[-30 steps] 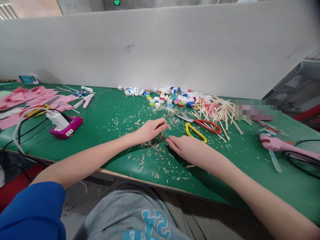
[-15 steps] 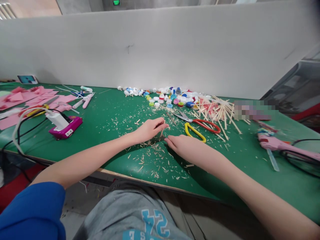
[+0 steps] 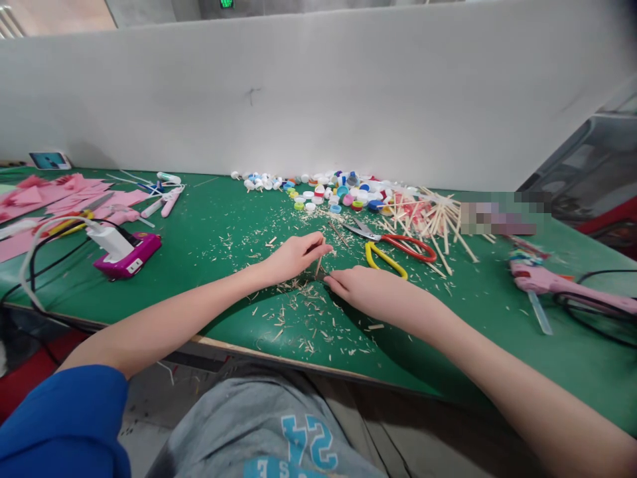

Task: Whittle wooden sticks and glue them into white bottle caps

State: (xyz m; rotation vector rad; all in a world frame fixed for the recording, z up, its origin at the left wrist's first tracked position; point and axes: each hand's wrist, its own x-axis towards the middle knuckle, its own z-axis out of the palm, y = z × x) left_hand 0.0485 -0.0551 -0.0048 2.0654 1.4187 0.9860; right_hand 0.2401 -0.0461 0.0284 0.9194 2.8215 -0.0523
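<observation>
My left hand [image 3: 298, 255] is closed on a short wooden stick [image 3: 318, 266], which it holds upright over the green table. Just right of the stick, my right hand [image 3: 351, 284] pinches a thin dark blade [image 3: 322, 272] whose tip is beside the stick's lower end; its handle is hidden by my fingers. Pale wood shavings [image 3: 313, 309] lie around and below both hands. Beyond my right hand rest scissors [image 3: 408, 247] with one red and one yellow handle, their blades apart.
Coloured bottle caps [image 3: 343, 191] and wooden sticks [image 3: 448, 226] lie along the white partition [image 3: 298, 99]. At left are a magenta power strip [image 3: 129, 255] with cables and pink sheets [image 3: 84, 196]. A pink glue gun [image 3: 547, 280] lies at right.
The whole view has shifted slightly. Both hands keep nearly the same place and the same grip on the stick and the blade.
</observation>
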